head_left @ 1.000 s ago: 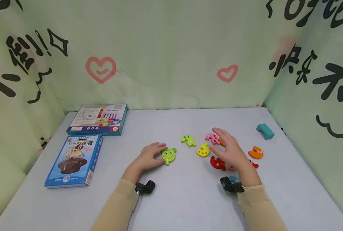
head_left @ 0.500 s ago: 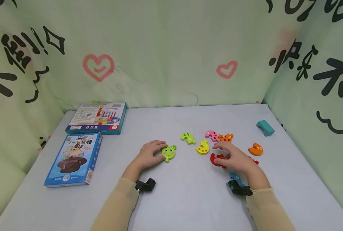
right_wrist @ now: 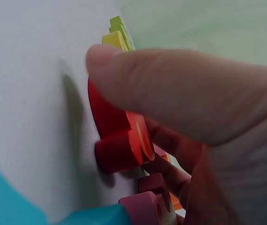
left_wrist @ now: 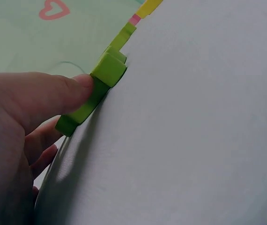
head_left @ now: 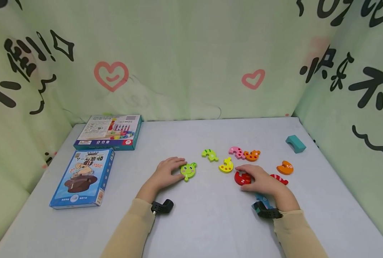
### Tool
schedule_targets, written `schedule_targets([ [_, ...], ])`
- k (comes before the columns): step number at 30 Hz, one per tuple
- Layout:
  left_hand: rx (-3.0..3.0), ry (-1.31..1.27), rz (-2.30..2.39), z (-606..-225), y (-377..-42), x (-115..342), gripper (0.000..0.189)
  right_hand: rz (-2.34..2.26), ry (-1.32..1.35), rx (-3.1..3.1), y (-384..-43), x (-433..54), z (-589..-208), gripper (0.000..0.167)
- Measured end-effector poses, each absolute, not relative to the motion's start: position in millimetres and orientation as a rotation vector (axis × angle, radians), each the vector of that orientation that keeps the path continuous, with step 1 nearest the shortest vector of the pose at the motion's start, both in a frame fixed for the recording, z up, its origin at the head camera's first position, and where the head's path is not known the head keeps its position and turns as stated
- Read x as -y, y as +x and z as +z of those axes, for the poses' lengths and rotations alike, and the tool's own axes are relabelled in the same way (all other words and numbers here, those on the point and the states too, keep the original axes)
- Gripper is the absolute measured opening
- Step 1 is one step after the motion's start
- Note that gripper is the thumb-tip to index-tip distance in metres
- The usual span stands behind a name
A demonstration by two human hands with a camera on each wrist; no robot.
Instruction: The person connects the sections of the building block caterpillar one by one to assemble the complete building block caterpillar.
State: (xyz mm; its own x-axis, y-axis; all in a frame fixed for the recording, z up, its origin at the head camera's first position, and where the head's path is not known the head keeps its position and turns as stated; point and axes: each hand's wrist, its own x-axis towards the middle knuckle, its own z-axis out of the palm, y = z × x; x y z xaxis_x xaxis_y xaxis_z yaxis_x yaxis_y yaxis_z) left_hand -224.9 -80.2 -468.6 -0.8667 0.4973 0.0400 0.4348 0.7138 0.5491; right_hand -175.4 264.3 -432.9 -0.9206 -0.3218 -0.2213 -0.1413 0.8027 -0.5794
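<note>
My left hand (head_left: 166, 174) pinches a green block with a smiling animal face (head_left: 188, 172) between thumb and fingers. In the left wrist view the thumb lies along the thick edge of the face block (left_wrist: 107, 70). To the right, my right hand (head_left: 265, 181) grips a red block marked 2 (head_left: 242, 178), thumb on the near side and fingers on the far side. From the right wrist, the red block (right_wrist: 117, 136) shows close over the table, partly covered by the thumb. A blue block (head_left: 263, 200) lies beneath the right wrist.
Beyond the right hand are green (head_left: 209, 155), yellow (head_left: 226, 166), pink (head_left: 236, 152) and orange spotted (head_left: 252, 155) blocks. Farther right lie an orange block (head_left: 285, 167), a red striped one (head_left: 280, 179) and a teal arch (head_left: 296, 144). Two boxes (head_left: 81, 179) occupy the table's left.
My right hand has come down toward me and taken hold of the red block, uncovering the orange spotted block. The left hand keeps its grip on the green face block.
</note>
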Motion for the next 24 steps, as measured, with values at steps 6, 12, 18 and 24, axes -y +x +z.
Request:
schedule_targets([
  [6,-2.804,0.761,0.863,-468.3,-224.7,80.2,0.047,-0.730,-0.346,-2.693,-176.4,-262.9,-431.9,0.062],
  [12,-2.805,0.750,0.861,-469.1,-223.7,80.0,0.047,-0.706,-0.327,-2.704,-176.0,-262.3,-432.6,0.060],
  [18,-2.808,0.753,0.861,-469.9,-224.0,80.1,0.048,-0.733,-0.312,-2.707,-175.8,-262.2,-434.1,0.059],
  [24,-2.805,0.761,0.877,-467.4,-224.2,80.2,0.048,-0.856,-0.294,-2.723,-172.6,-253.9,-424.2,0.058],
])
